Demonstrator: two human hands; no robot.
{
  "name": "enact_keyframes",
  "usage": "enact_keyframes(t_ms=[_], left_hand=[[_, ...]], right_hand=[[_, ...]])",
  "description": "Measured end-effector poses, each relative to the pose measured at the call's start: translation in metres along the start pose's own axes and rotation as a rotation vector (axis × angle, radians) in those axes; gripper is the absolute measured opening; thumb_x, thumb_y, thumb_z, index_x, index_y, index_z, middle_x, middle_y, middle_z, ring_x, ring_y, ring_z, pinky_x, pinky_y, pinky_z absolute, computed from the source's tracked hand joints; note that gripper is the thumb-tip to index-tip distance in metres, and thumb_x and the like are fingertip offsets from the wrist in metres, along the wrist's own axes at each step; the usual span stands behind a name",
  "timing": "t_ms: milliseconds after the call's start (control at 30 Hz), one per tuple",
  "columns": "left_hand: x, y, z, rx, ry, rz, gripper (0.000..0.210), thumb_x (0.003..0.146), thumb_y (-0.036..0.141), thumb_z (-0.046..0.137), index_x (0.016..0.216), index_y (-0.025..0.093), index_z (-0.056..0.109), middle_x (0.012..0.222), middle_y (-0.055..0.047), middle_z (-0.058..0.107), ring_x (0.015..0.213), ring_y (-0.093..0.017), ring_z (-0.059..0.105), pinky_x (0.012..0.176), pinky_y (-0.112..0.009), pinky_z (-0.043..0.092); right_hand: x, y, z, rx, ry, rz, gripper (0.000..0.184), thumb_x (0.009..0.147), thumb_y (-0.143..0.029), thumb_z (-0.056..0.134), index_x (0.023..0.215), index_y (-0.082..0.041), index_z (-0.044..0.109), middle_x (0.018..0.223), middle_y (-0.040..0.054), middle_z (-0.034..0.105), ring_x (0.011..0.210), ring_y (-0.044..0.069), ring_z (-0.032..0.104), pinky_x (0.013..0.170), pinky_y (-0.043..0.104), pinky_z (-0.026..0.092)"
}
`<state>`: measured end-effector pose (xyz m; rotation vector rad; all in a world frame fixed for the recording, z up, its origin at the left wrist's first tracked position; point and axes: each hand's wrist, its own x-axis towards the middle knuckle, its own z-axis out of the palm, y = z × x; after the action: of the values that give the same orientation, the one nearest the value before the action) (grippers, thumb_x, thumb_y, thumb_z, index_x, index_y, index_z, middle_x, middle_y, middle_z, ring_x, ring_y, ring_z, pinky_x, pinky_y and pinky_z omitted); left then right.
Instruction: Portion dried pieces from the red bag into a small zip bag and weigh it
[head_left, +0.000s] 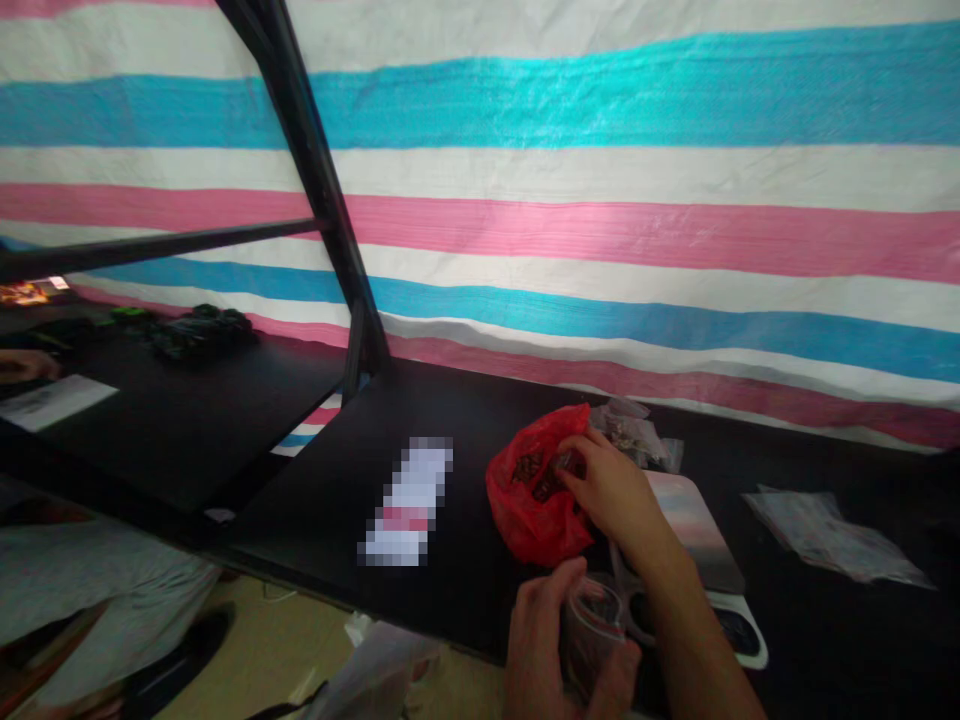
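The right hand (611,490) reaches into the red bag (517,510) at the middle of the tabletop (300,530); its grip pinches dark pieces (527,466), though shadow and knuckles make their shape and number hard to tell. Nearer, the left hand (544,640) has its grip curled around a clear bag (596,603), mouth upward; the fingers and the picture's near edge hide its lower part.

The right forearm covers part of the scale (694,530), and the display's reading cannot be made out. Something pale and looped beside that forearm is too covered to name. Filled bags (626,428) lie beyond the right hand, partly behind it, their contents blurred. Flat bags (836,535) overlap at the right, too merged to count. A slip (409,505) left of the red bag is pixelated past reading. At the far left, a co-worker's hand (26,367) is cut off beside a sheet (60,400).
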<state>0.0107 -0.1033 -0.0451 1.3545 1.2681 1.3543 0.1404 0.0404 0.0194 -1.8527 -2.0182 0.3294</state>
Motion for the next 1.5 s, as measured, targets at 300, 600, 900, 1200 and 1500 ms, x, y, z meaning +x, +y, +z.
enact_keyframes(t_ms=[300, 600, 900, 1200, 1500], left_hand=[[0.021, 0.005, -0.006, 0.006, 0.071, -0.107, 0.046, 0.088, 0.045, 0.073, 0.128, 0.024, 0.072, 0.124, -0.011, 0.074, 0.114, -0.03, 0.072, 0.101, -0.044, 0.058], [0.01, 0.008, -0.014, -0.01, 0.148, -0.068, 0.043, 0.091, 0.053, 0.072, 0.123, 0.024, 0.073, 0.112, -0.009, 0.078, 0.101, -0.027, 0.077, 0.085, -0.036, 0.064], [0.021, 0.009, 0.0, -0.193, 0.107, -0.233, 0.048, 0.088, 0.05, 0.078, 0.128, 0.024, 0.071, 0.126, -0.009, 0.079, 0.116, -0.026, 0.075, 0.103, -0.036, 0.059], [0.036, 0.007, -0.006, -0.247, 0.189, -0.206, 0.051, 0.09, 0.056, 0.076, 0.128, 0.024, 0.068, 0.124, -0.009, 0.078, 0.114, -0.024, 0.076, 0.101, -0.034, 0.06], [0.037, 0.009, -0.014, -0.08, 0.259, 0.092, 0.047, 0.087, 0.045, 0.082, 0.128, 0.026, 0.07, 0.116, -0.007, 0.077, 0.105, -0.024, 0.075, 0.096, -0.038, 0.063]], right_hand=[[-0.02, 0.0, -0.023, 0.244, -0.248, -0.035, 0.026, 0.081, -0.006, 0.066, 0.098, -0.02, 0.078, 0.096, 0.0037, 0.078, 0.086, 0.021, 0.069, 0.076, 0.03, 0.047], [-0.016, 0.001, -0.024, 0.094, -0.104, -0.016, 0.018, 0.087, -0.009, 0.07, 0.102, -0.018, 0.073, 0.112, 0.0078, 0.073, 0.093, 0.021, 0.069, 0.084, 0.031, 0.046], [-0.025, -0.004, -0.02, 0.195, -0.257, 0.001, 0.011, 0.084, -0.015, 0.072, 0.092, -0.021, 0.076, 0.09, 0.0041, 0.078, 0.077, 0.02, 0.069, 0.064, 0.028, 0.041], [-0.03, -0.014, -0.018, 0.345, -0.357, -0.042, 0.006, 0.083, -0.017, 0.071, 0.086, -0.021, 0.075, 0.082, 0.0021, 0.078, 0.07, 0.017, 0.068, 0.057, 0.026, 0.04], [-0.031, -0.002, -0.04, 0.584, -0.28, -0.06, 0.016, 0.1, -0.031, 0.061, 0.099, -0.021, 0.073, 0.095, 0.0036, 0.079, 0.085, 0.02, 0.073, 0.075, 0.031, 0.055]])
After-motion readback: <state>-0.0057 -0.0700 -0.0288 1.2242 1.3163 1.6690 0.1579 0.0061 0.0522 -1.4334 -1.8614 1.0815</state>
